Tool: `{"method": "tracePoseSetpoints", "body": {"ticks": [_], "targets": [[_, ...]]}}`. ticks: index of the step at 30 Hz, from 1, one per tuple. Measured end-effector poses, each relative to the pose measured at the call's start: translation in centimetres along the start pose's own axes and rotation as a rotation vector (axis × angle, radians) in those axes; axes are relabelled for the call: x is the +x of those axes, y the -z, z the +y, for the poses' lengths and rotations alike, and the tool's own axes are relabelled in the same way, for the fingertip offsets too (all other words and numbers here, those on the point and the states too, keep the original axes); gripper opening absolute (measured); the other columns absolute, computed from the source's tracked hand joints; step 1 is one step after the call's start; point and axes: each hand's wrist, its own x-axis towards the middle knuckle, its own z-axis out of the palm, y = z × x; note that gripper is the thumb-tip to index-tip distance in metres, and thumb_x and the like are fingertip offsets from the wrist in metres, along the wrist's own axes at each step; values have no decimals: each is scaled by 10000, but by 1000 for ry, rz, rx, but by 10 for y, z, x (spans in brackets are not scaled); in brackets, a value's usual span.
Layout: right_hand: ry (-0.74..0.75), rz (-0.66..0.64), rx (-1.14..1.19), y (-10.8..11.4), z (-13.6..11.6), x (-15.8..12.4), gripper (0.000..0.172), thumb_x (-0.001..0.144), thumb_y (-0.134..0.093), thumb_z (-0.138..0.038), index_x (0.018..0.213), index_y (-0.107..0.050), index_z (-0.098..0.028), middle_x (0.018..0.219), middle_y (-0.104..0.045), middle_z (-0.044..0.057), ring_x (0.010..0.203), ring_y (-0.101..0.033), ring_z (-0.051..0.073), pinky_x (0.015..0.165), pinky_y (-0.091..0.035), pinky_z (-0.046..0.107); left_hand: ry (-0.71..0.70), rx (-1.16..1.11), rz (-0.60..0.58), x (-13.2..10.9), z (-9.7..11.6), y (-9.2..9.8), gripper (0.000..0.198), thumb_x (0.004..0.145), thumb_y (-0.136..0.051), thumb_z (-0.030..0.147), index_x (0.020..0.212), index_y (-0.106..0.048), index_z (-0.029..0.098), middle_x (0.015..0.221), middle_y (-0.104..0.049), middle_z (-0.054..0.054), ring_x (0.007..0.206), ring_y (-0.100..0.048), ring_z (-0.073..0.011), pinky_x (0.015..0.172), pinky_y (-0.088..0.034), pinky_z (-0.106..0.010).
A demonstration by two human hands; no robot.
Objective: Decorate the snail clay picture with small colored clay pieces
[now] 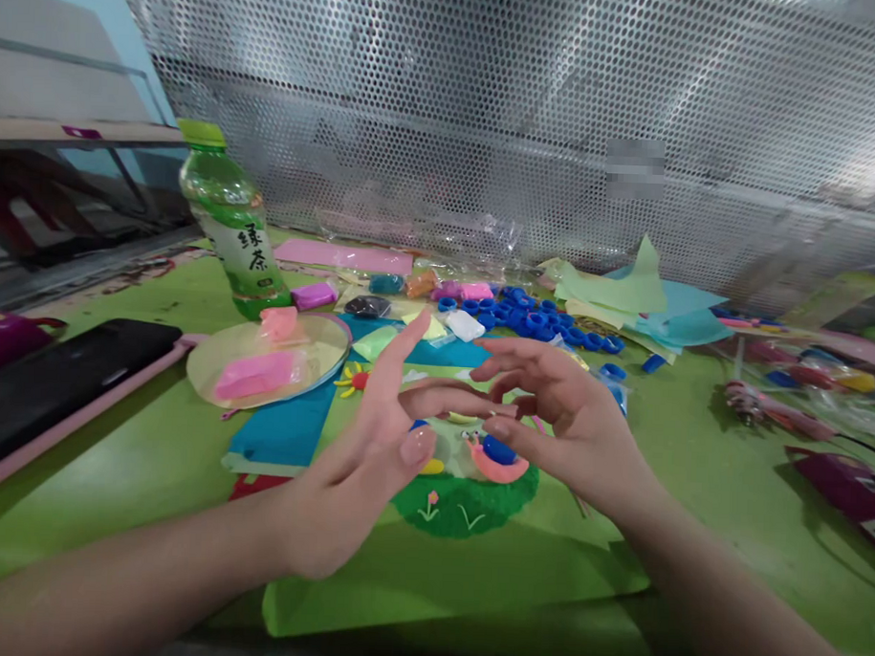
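Observation:
Both hands are raised above a green sheet [371,574] bearing a coloured clay picture. My left hand [361,450] is open, one finger pointing up and another stretched toward the right. My right hand [563,428] meets that fingertip with its thumb and bent fingers; a tiny pale bit seems to show there, too small to name. Below them lies a clay snail [501,464] with a blue shell and pink body, on a dark green clay mound [445,510] with a small flower. A red clay sun with yellow rays [353,380] is left of my hands.
A green tea bottle [232,225] stands at the back left, near a round disc [206,368] carrying pink clay packs. A black phone [69,382] lies far left. Behind are blue rings [531,317], clay packets and paper sheets [625,287]. A perforated metal panel [416,107] rises behind.

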Motion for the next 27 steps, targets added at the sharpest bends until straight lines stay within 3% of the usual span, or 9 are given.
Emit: {"method": "tracePoseSetpoints", "body": {"ticks": [5,12,17,22,27], "targets": [[-30,-74,0,-1,-4,0,473,699,-700,-237,1128,-501,-233,1031,-612,58,823,-602,159,619,-527,274,-29,60,-45,1,3,-2,687,880,-414,478,1426,-22,338,1164,-621,-35,1248,-416,-236,1051,-272,-433],[-12,-92,-33,8,-3,1,551,693,-712,-257,1185,-468,-219,1082,-571,56,833,-579,139,622,-512,257,9,54,81,1,3,2,682,871,-407,509,1431,-66,323,979,-703,-21,1172,-485,-256,1015,-301,-453],[-10,-198,-92,-1,-3,-2,627,671,-701,-195,1225,-412,-249,1156,-534,54,943,-568,166,688,-517,275,3,202,-52,-3,7,-4,618,886,-358,512,1425,-127,318,1101,-665,-1,1238,-425,-245,1043,-266,-404],[-130,-278,-105,-10,-6,-6,634,667,-678,-195,1222,-380,-272,1150,-554,51,953,-592,199,710,-535,318,-78,323,-128,-7,11,-8,518,891,-378,469,1382,-300,321,1123,-659,0,1207,-460,-245,1068,-239,-385],[-59,-246,-74,-1,-5,-3,641,662,-698,-193,1220,-388,-258,1168,-525,61,970,-574,188,702,-535,292,63,213,-87,-6,9,0,570,882,-357,510,1401,-260,295,1139,-652,-55,1237,-442,-264,1024,-325,-430]]}}
